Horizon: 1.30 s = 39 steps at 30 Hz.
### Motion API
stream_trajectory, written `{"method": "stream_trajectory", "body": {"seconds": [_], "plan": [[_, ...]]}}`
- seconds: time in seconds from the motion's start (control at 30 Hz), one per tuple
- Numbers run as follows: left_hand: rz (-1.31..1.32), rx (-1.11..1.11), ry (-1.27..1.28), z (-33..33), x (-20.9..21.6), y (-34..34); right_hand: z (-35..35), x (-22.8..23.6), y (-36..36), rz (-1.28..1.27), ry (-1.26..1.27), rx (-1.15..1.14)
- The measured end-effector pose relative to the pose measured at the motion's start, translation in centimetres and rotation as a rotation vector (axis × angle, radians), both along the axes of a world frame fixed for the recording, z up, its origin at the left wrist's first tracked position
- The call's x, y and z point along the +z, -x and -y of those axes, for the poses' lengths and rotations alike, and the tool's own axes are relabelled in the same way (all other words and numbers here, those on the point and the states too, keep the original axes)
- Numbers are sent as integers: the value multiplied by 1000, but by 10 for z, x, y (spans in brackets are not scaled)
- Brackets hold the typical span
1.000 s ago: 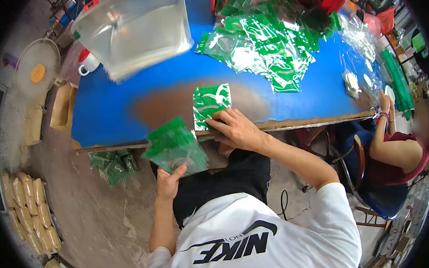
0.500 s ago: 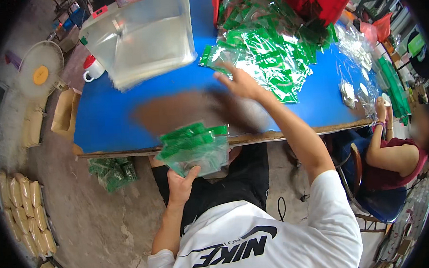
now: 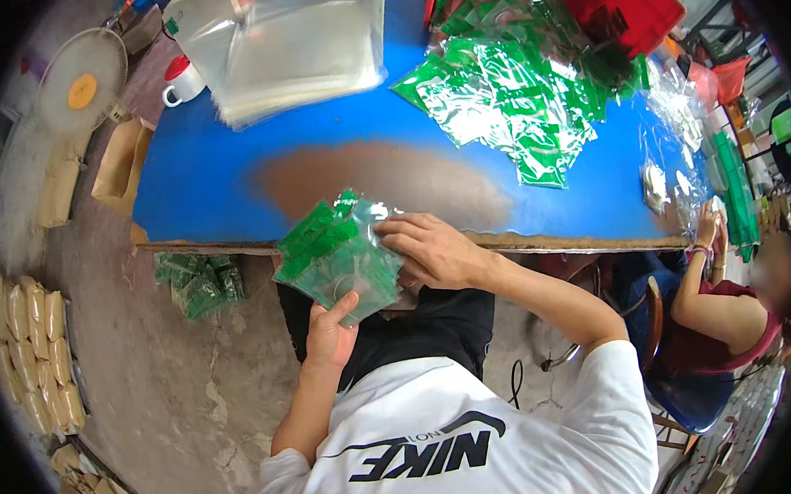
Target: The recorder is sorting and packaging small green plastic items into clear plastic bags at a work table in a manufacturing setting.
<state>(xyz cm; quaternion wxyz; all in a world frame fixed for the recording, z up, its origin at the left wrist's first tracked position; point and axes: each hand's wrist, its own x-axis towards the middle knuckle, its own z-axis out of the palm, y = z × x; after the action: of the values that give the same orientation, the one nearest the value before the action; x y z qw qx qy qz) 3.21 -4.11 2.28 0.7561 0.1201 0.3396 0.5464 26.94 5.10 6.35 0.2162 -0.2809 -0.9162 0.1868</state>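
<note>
A fanned stack of green and clear plastic packets (image 3: 353, 265) is over my lap, at the near edge of the blue table (image 3: 204, 172). My left hand (image 3: 330, 331) grips its lower end, thumb on top and the other fingers hidden beneath. At the stack's right side my right hand (image 3: 439, 252) has bent fingers closed on a clear packet edge; the fingertips are partly hidden. Farther off on the table lies a large heap of shiny green packets (image 3: 536, 114), spilling from a red bin (image 3: 620, 3).
Clear plastic bags (image 3: 300, 51) form a stack at the table's far left, beside a red-lidded white mug (image 3: 183, 82). Green packets (image 3: 202, 284) lie below the table edge. On the right, a seated co-worker (image 3: 725, 310) handles small white pieces. A fan (image 3: 83, 80) stands left.
My right hand has come back from the green heap to the held stack and now touches its right side. The held packets have shifted slightly upward and left in view.
</note>
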Motion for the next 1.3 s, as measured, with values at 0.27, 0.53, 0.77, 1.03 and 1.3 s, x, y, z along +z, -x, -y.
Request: {"method": "stream_trajectory", "body": {"seconds": [0.27,0.53,0.77,1.03,1.3], "plan": [[58,22,206,-4,-4,-21,-56,14,-48,56,84,-531],[173,-167,55,-8,-11,-6,-16,-2,-31,-29,56,-148],[-36,-112,82,-17,-10,-16,-165,-10,-27,-141,-285,-839],[-20,-56,-46,9,-21,34,-70,-16,-5,60,-230,-310],[114,-200,48,11,-30,33,-1,-7,-26,-67,-112,-73]]}}
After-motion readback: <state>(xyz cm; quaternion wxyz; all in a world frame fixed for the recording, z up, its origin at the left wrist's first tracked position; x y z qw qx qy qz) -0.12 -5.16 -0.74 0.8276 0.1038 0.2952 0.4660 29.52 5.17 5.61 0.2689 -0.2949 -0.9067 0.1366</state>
